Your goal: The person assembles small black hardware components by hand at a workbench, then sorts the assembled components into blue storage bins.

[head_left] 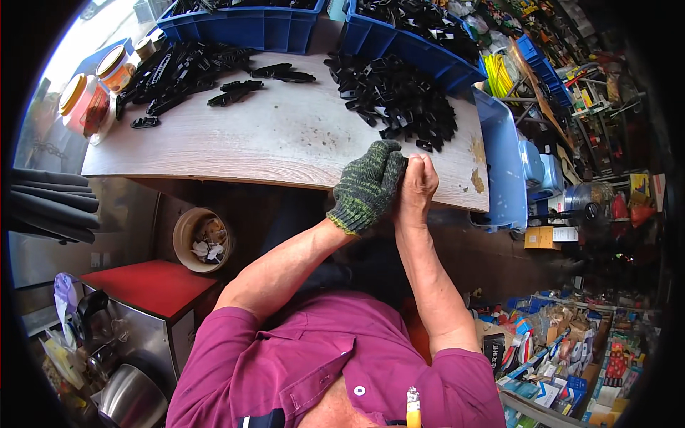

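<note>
My left hand (369,184), in a green knitted glove, and my bare right hand (417,182) are pressed together over the near edge of the wooden table (285,135). A small black plastic part (404,165) shows between them; most of it is hidden by the fingers. Just beyond my hands lies a pile of black plastic parts (396,96). A second heap of longer black parts (185,71) lies at the table's far left.
Two blue bins (250,25) (417,43) of black parts stand at the table's far edge, another blue bin (503,164) at its right end. Jars with yellow lids (89,100) stand at the left. A round bucket (202,239) and a red-topped cabinet (153,285) sit below.
</note>
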The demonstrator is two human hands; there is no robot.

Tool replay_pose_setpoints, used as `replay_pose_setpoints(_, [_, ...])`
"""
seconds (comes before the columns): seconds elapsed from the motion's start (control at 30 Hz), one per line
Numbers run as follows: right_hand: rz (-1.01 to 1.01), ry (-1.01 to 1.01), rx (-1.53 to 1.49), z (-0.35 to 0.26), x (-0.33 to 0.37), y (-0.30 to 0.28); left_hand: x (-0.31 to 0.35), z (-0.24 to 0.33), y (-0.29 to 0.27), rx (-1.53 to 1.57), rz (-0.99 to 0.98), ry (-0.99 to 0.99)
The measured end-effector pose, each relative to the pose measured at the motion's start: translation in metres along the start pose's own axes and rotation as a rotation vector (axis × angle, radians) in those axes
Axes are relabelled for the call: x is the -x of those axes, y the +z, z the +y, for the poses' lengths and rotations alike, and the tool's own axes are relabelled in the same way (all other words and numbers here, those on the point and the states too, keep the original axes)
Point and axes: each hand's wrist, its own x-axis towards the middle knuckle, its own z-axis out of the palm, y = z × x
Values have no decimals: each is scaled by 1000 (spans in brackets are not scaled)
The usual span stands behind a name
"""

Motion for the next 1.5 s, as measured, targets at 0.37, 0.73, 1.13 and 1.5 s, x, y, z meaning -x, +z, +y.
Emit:
replay_pose_setpoints(0.37, [253, 188, -157, -30, -75, -40, 17, -24, -28, 182, -134, -93])
replay_pose_setpoints(0.73, [-200, 405, 445, 6, -69, -41, 27, -27, -40, -5, -117, 57])
replay_pose_setpoints(1.13, [-52, 266, 719, -10, -78, -95, 21, -22, 14, 113, -157, 122])
replay_pose_setpoints(1.5, [-31, 124, 4, -15, -10, -99, 2, 18, 66, -139, -322, 106])
